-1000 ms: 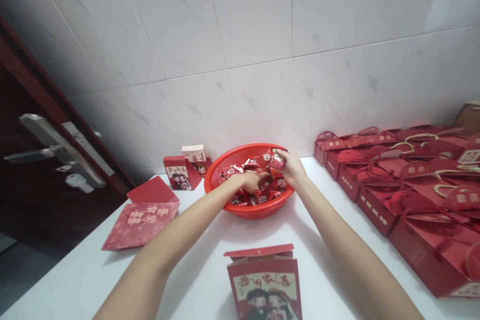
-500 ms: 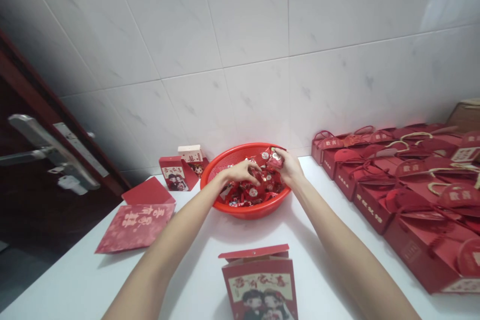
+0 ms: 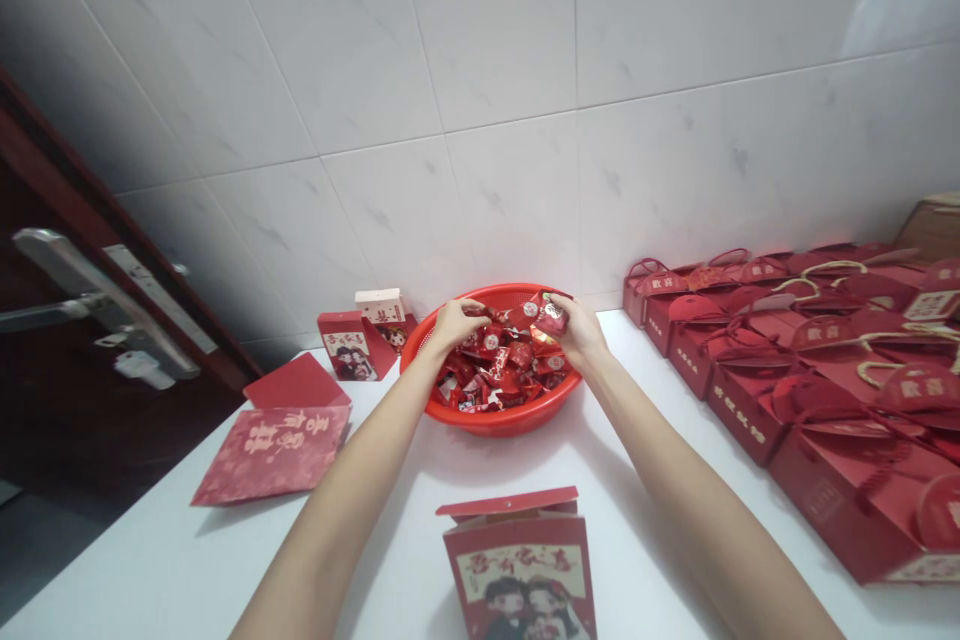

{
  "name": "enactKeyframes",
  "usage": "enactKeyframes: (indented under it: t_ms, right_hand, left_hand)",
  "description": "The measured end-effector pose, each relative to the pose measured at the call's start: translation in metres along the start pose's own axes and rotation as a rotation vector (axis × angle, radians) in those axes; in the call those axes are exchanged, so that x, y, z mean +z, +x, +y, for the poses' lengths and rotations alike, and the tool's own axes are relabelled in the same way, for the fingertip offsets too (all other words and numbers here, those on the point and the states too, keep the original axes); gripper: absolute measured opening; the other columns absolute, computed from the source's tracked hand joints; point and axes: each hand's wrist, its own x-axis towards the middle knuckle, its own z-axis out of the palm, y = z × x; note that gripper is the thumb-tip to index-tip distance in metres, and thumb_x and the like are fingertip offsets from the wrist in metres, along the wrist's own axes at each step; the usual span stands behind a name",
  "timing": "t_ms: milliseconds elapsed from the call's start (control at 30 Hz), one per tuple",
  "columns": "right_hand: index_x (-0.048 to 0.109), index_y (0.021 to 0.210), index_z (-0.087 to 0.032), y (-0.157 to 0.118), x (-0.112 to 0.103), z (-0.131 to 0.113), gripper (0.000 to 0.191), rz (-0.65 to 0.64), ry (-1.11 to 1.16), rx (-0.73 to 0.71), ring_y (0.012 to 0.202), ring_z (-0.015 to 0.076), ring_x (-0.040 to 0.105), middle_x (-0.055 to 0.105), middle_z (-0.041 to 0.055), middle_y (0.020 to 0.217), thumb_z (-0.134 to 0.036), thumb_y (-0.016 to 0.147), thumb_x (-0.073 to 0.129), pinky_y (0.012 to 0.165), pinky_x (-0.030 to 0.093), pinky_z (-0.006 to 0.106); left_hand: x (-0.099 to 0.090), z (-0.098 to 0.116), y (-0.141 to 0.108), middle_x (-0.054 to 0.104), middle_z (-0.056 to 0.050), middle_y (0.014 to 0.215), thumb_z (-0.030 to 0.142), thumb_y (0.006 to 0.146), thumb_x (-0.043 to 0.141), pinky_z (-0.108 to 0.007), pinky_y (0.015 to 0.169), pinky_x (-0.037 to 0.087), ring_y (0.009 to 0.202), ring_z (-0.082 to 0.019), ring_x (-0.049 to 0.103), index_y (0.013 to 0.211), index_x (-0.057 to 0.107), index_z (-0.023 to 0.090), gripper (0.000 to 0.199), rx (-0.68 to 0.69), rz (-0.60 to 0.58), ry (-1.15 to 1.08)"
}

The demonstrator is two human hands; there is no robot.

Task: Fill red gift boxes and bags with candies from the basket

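A red plastic basket (image 3: 504, 425) full of red-wrapped candies (image 3: 499, 370) stands on the white table. My right hand (image 3: 583, 332) is closed on a shiny red-wrapped candy (image 3: 553, 318) over the basket's right side. Above the left part of the basket, my left hand (image 3: 457, 324) has its fingers pinched on the end of another red-wrapped candy (image 3: 525, 312), which stretches toward the right hand. Nearer to me, between my forearms, stands a red gift box (image 3: 521, 560) with a cartoon couple on its front and its top flaps partly raised.
Rows of red gift boxes (image 3: 739, 410) with cord handles fill the table's right side. On the left lie a red printed envelope (image 3: 274, 450) and, farther back, small red boxes (image 3: 349, 348). A tiled wall (image 3: 510, 190) is behind; a door handle (image 3: 105, 305) is at far left.
My left hand has moved from over the basket's middle back and left, uncovering the candies, and its fingers have closed. My right hand stays nearly in place with its candy.
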Motion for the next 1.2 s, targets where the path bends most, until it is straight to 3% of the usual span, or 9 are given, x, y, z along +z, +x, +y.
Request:
enactKeyframes:
  t_ms: [100, 167, 267, 333, 400, 600, 733, 933, 1200]
  right_hand:
    - [0.063, 0.061, -0.02, 0.0, 0.001, 0.0, 0.011, 0.004, 0.0, 0.002, 0.054, 0.0134, 0.061, 0.065, -0.0045, 0.055, -0.011, 0.065, 0.068, 0.052, 0.053, 0.024]
    - [0.063, 0.061, -0.02, -0.001, 0.002, 0.0, 0.01, 0.009, -0.002, 0.007, 0.053, 0.0131, 0.06, 0.065, -0.0047, 0.054, -0.012, 0.064, 0.068, 0.049, 0.052, 0.024]
    - [0.064, 0.061, -0.02, -0.004, 0.003, -0.001, 0.009, 0.012, -0.004, 0.012, 0.052, 0.0128, 0.059, 0.064, -0.0049, 0.053, -0.013, 0.064, 0.068, 0.047, 0.051, 0.023]
    - [0.064, 0.061, -0.02, -0.005, 0.003, -0.001, 0.008, 0.013, -0.001, 0.011, 0.052, 0.0126, 0.059, 0.064, -0.0051, 0.053, -0.013, 0.064, 0.068, 0.047, 0.051, 0.023]
    - [0.064, 0.062, -0.02, -0.004, 0.003, -0.001, 0.008, 0.013, 0.001, 0.007, 0.053, 0.0124, 0.06, 0.065, -0.0053, 0.054, -0.013, 0.063, 0.068, 0.049, 0.052, 0.023]
    - [0.063, 0.062, -0.021, 0.001, 0.0, 0.001, 0.01, 0.001, -0.001, -0.003, 0.057, 0.013, 0.062, 0.067, -0.0052, 0.056, -0.012, 0.063, 0.069, 0.054, 0.053, 0.023]
    - [0.064, 0.063, -0.02, 0.003, -0.001, 0.002, 0.009, -0.011, -0.01, 0.0, 0.056, 0.0129, 0.062, 0.066, -0.0052, 0.056, -0.013, 0.065, 0.069, 0.053, 0.052, 0.023]
    - [0.064, 0.064, -0.02, 0.005, -0.001, 0.003, 0.009, -0.036, -0.023, 0.003, 0.055, 0.013, 0.062, 0.067, -0.0047, 0.058, -0.013, 0.066, 0.07, 0.054, 0.052, 0.024]
    - [0.065, 0.061, -0.02, 0.002, 0.0, 0.003, 0.01, -0.029, -0.014, -0.001, 0.054, 0.0123, 0.061, 0.067, -0.0044, 0.056, -0.012, 0.066, 0.067, 0.053, 0.051, 0.023]
  left_hand:
    - [0.0, 0.007, -0.005, 0.067, -0.012, 0.125, 0.023, 0.064, 0.077, -0.038, 0.101, 0.044, 0.119, -0.03, 0.056, 0.116, 0.067, 0.016, 0.053, 0.158, 0.103, 0.188]
    - [0.003, 0.016, -0.012, 0.067, -0.011, 0.126, 0.021, 0.067, 0.074, -0.037, 0.104, 0.041, 0.12, -0.03, 0.056, 0.115, 0.069, 0.017, 0.049, 0.295, 0.047, 0.269]
    - [0.012, 0.028, -0.024, 0.075, -0.005, 0.102, 0.02, 0.072, 0.069, -0.03, 0.089, 0.048, 0.096, -0.023, 0.066, 0.098, 0.076, 0.018, 0.027, 0.391, -0.419, 0.295]
    - [0.018, 0.034, -0.031, 0.076, -0.002, 0.09, 0.025, 0.072, 0.069, -0.026, 0.078, 0.049, 0.084, -0.02, 0.068, 0.089, 0.078, 0.019, 0.02, 0.337, -0.767, 0.287]
    - [0.022, 0.036, -0.035, 0.076, 0.0, 0.086, 0.026, 0.069, 0.071, -0.024, 0.074, 0.049, 0.082, -0.02, 0.068, 0.086, 0.078, 0.02, 0.02, 0.239, -0.93, 0.311]
    - [0.022, 0.041, -0.038, 0.074, 0.0, 0.078, 0.017, 0.05, 0.078, -0.025, 0.063, 0.048, 0.072, -0.021, 0.066, 0.09, 0.078, 0.021, 0.04, 0.104, -0.901, 0.539]
    - [0.021, 0.041, -0.037, 0.072, -0.002, 0.069, 0.02, 0.048, 0.079, -0.026, 0.06, 0.047, 0.065, -0.021, 0.063, 0.074, 0.076, 0.02, 0.026, 0.102, -0.85, 0.628]
    - [0.024, 0.028, -0.028, 0.064, -0.003, 0.051, 0.028, 0.044, 0.081, -0.026, 0.047, 0.042, 0.049, -0.018, 0.055, 0.051, 0.067, 0.018, 0.019, -0.056, -1.009, 0.513]
    - [0.021, 0.026, -0.031, 0.059, 0.0, 0.047, 0.025, 0.045, 0.08, -0.026, 0.047, 0.038, 0.049, -0.015, 0.049, 0.046, 0.063, 0.019, 0.018, 0.051, -1.085, 0.551]
